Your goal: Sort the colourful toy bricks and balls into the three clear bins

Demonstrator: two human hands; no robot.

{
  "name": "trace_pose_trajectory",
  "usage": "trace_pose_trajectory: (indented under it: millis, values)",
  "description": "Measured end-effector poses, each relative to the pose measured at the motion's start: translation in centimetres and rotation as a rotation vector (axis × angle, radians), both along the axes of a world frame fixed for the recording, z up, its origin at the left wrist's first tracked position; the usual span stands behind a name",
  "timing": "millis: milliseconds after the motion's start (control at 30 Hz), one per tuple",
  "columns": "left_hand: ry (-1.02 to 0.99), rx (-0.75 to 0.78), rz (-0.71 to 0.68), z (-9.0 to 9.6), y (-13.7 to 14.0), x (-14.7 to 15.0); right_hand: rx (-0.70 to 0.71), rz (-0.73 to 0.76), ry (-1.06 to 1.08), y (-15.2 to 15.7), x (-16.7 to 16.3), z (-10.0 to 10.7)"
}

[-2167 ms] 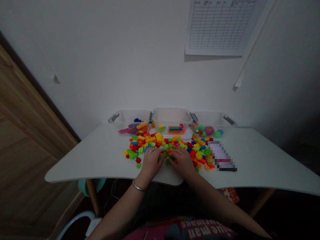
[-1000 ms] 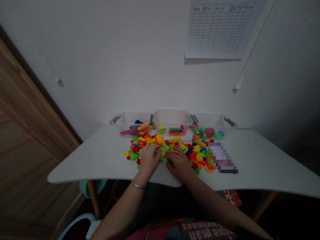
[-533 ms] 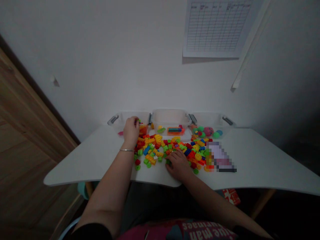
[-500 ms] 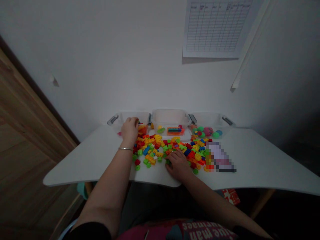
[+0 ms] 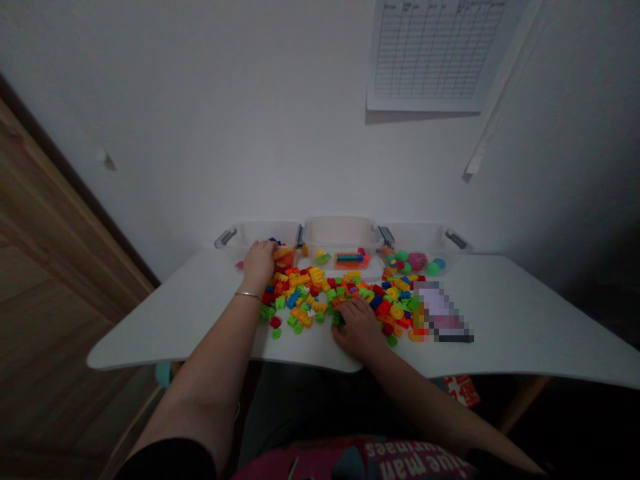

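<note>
My left hand (image 5: 261,262), with a thin bangle on the wrist, reaches over the front of the left clear plastic bin (image 5: 245,233). Its fingertips point toward blue pieces and an orange piece (image 5: 284,259) there; whether they hold anything is hidden. On the near side of a heap of toy building bricks (image 5: 303,300), my right hand (image 5: 359,328) rests palm down. Its fingers lie over the bricks, thumb apart, and small green bricks (image 5: 337,319) show in the gap. The heap mixes red, yellow, green, orange and blue pieces.
The middle clear bin (image 5: 343,230) has an orange-and-blue block (image 5: 350,260) in its lower part. Green and pink round pieces (image 5: 417,261) sit in the right bin (image 5: 415,233). A blurred-out flat device (image 5: 443,310) lies right of the heap on the white table (image 5: 525,327).
My left hand has lowered slightly at the left bin, and blue pieces now show beside its fingertips. My right hand stays nearly in place on the heap.
</note>
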State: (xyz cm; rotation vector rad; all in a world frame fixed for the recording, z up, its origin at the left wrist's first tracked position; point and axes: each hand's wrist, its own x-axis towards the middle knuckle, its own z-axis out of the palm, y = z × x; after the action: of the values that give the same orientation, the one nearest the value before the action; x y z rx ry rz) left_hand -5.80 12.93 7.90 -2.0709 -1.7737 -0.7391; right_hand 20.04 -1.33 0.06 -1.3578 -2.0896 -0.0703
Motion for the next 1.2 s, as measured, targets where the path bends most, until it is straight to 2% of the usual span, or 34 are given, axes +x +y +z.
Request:
trace_pose_trajectory:
  millis: [167, 300, 367, 500, 633, 733, 900, 1067, 1200]
  values:
    - [-0.063, -0.007, -0.096, -0.5, 0.7, -0.9, 0.0, 0.016, -0.003, 0.1, 0.0, -0.1]
    - [-0.224, 0.054, -0.195, -0.6, 0.3, -1.9, -0.006, 0.031, 0.009, 0.1, 0.0, -0.1]
    - [-0.301, 0.124, -0.17, -0.5, -0.3, -2.3, -0.007, 0.039, 0.011, 0.1, 0.0, -0.1]
    - [-0.377, 0.185, -0.009, -0.5, -2.0, -2.7, -0.007, 0.045, 0.013, 0.1, 0.1, -0.2]
    - [-0.398, 0.048, 0.071, -1.0, -3.5, -2.5, -0.021, 0.052, 0.006, 0.0, 0.1, -0.1]
    - [-0.277, -0.089, 0.092, -1.8, -4.2, -2.1, -0.017, 0.056, 0.008, 0.0, 0.1, 0.0]
    - [-0.082, -0.304, 0.247, -3.1, -5.1, -1.3, -0.011, 0.067, 0.01, 0.0, 0.0, 0.0]
    - [-0.027, -0.422, 0.371, -3.9, -5.1, -1.0, -0.016, 0.073, 0.015, 0.1, -0.1, 0.0]
    - [-0.019, -0.475, 0.36, -4.1, -4.7, -1.5, -0.012, 0.073, 0.024, 0.0, -0.1, 0.0]
